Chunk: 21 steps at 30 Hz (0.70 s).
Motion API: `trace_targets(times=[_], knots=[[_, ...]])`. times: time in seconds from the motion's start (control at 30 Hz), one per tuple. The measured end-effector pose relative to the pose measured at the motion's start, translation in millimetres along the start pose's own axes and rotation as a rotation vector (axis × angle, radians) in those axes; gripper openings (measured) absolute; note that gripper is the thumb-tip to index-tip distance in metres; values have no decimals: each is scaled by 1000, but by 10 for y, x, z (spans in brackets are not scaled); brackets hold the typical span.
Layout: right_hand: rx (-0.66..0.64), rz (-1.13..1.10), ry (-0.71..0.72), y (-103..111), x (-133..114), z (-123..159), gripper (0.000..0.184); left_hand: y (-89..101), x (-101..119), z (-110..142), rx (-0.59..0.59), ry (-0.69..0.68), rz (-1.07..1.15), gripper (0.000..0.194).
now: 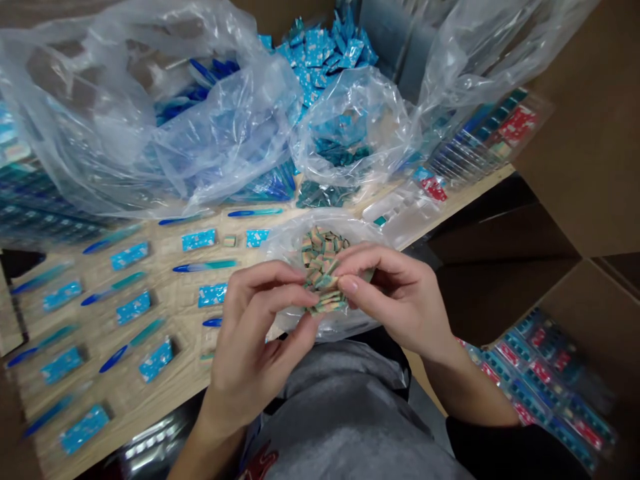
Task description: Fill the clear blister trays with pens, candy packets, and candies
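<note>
Both hands meet over a clear plastic bag (285,250) of small striped erasers (320,247) in pale green, pink and yellow. My right hand (400,293) pinches one striped eraser (327,281) between thumb and forefinger. Opposite it, the curved fingertips of my left hand (265,313) close at the end of a short row of erasers (330,304); their exact contact is partly hidden. Left of the hands, clear blister trays on the wooden table (175,333) hold blue-to-teal pens (205,265) and blue patterned packets (199,240). A single eraser (229,241) lies in one tray.
Behind the hands stand a big clear bag (215,147) with blue pens and a smaller bag (350,140) with teal pieces. Blue packets (320,53) are heaped at the back. Filled packs (485,133) stand at right; an open carton (590,313) below contains more packs.
</note>
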State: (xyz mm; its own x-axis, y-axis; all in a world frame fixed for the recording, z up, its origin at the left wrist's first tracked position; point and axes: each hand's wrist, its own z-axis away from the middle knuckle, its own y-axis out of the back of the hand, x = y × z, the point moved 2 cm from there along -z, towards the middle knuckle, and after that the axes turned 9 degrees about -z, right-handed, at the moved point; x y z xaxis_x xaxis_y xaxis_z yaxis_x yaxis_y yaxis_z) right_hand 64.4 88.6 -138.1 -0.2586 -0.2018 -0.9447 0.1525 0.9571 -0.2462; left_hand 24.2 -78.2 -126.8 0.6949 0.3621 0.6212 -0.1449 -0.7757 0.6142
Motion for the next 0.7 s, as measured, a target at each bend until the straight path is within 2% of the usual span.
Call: trace_targets(times=[0.07, 0.13, 0.2, 0.3, 0.37, 0.47, 0.57, 0.7], knots=[[-37, 155, 112, 34, -34, 2, 4, 22, 7, -13, -62, -20, -4, 27], [-149, 277, 187, 68, -67, 1, 5, 42, 10, -27, -119, -24, 7, 28], [-268, 324, 212, 102, -97, 1, 9, 50, 10, -37, -163, 2, 63, 28], [-332, 287, 179, 137, -119, 9, 12, 35, 7, -46, -150, 67, 172, 29], [-310, 254, 149, 133, -107, 25, 15, 13, 5, -48, -84, 80, 218, 32], [-192, 223, 123, 91, -54, 56, 19, -28, 5, -39, -10, 26, 235, 42], [-82, 184, 111, 32, -2, 82, 13, -46, 6, -23, 17, -25, 123, 44], [-11, 134, 110, -10, 30, 98, 13, -30, 8, -10, 47, -22, -8, 44]])
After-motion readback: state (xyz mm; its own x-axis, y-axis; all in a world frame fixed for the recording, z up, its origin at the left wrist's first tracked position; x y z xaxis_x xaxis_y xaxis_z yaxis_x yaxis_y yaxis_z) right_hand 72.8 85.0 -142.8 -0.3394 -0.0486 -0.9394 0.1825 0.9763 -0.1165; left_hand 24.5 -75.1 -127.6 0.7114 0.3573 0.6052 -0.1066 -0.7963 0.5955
